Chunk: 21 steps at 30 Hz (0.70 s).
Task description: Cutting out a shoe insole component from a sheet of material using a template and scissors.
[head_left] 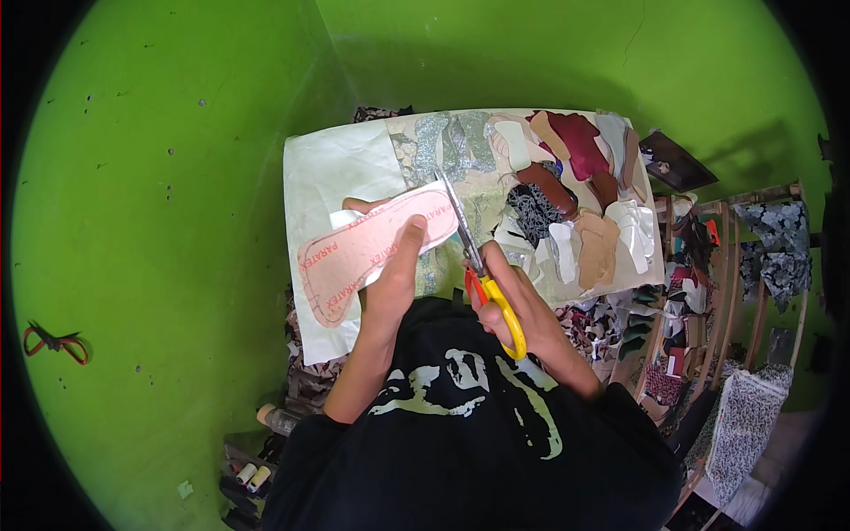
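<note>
**Trimming a sole-shaped blank above the table**

The left hand point(390, 283) grips a pink insole blank point(372, 252), lifted clear of the table point(336, 173) for blade access. Right of the blank, the right hand point(518, 305) holds yellow-handled scissors point(482, 279), tips at its edge.

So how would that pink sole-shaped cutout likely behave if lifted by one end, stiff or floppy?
Probably fairly stiff: the pink insole cutout juts flat past the left hand, which grips only its middle, without visible droop. Likely light, since it looks like a thin sheet. It should still flex somewhat, as the scissors in the right hand meet its edge.
</note>
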Each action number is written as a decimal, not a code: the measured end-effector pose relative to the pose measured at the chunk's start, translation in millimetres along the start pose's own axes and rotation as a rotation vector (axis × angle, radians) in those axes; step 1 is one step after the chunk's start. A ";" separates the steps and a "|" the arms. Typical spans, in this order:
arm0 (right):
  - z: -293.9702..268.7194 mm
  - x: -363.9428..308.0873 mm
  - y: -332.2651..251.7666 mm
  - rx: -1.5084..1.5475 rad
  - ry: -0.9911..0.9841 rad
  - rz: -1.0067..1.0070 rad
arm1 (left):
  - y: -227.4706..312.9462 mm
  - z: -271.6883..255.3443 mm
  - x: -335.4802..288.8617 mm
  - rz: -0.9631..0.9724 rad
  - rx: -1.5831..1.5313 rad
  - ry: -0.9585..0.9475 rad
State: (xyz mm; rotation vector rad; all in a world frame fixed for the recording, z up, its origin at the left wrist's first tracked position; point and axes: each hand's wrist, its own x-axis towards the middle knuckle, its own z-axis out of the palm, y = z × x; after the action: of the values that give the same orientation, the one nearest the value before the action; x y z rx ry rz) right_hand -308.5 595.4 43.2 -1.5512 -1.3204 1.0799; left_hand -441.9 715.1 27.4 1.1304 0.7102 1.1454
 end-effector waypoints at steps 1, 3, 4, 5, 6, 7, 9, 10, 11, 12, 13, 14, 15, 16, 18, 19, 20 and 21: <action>2.1 0.8 3.1 0.020 0.022 0.003 | -0.3 0.4 -2.0 -0.001 0.000 -0.001; 3.1 2.0 8.5 0.041 0.044 0.008 | -1.4 2.8 -5.8 -0.018 0.025 -0.025; 1.7 3.4 11.3 0.009 0.048 -0.020 | -4.9 3.1 -5.8 -0.012 0.028 -0.017; 0.3 4.2 12.9 -0.022 0.051 -0.048 | -4.8 3.1 -5.9 -0.013 0.028 -0.018; -0.9 4.2 13.2 -0.022 0.051 -0.047 | -4.3 3.0 -6.1 -0.016 0.013 -0.020; -2.5 4.0 12.3 -0.017 0.038 -0.050 | -3.5 3.2 -6.1 -0.017 -0.002 -0.023; -3.2 2.8 9.8 -0.012 0.024 -0.053 | -4.6 4.5 -6.8 -0.023 -0.027 -0.011; -2.6 1.3 8.8 0.047 0.009 0.014 | -5.3 4.9 -6.9 -0.029 -0.053 0.000; -2.4 0.4 7.2 0.106 -0.007 0.080 | -5.4 4.8 -7.2 -0.028 -0.053 0.000; -3.2 0.2 3.2 0.106 -0.006 0.079 | -5.2 4.4 -7.7 -0.029 -0.081 0.005; -4.5 0.0 -2.2 0.124 -0.022 0.139 | -5.3 4.2 -7.8 -0.030 -0.110 0.010; -5.2 -0.2 -4.8 0.142 -0.037 0.198 | -6.0 3.1 -7.3 -0.031 -0.110 0.008; -3.4 0.0 2.7 0.142 -0.035 0.198 | -7.3 1.1 -6.3 -0.071 -0.157 0.018; -0.8 1.1 15.4 0.105 0.029 0.062 | -8.2 -0.4 -5.1 -0.110 -0.204 0.027; -2.2 0.6 23.4 0.067 0.097 -0.074 | -9.7 -2.2 -5.3 -0.129 -0.207 0.011; -3.8 -0.1 22.0 0.047 0.093 -0.086 | -9.5 -4.0 -6.5 -0.149 -0.208 0.001; -5.1 -0.5 20.3 0.027 0.090 -0.097 | -9.0 -6.1 -6.2 -0.149 -0.207 0.001; -6.3 -0.5 17.7 0.027 0.091 -0.096 | -8.4 -8.3 -5.3 -0.159 -0.195 -0.035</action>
State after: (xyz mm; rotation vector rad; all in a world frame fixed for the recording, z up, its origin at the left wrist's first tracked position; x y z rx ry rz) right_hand -297.3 592.5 28.5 -1.4834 -1.3000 0.9532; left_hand -448.1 712.7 16.3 0.9116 0.6353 1.0336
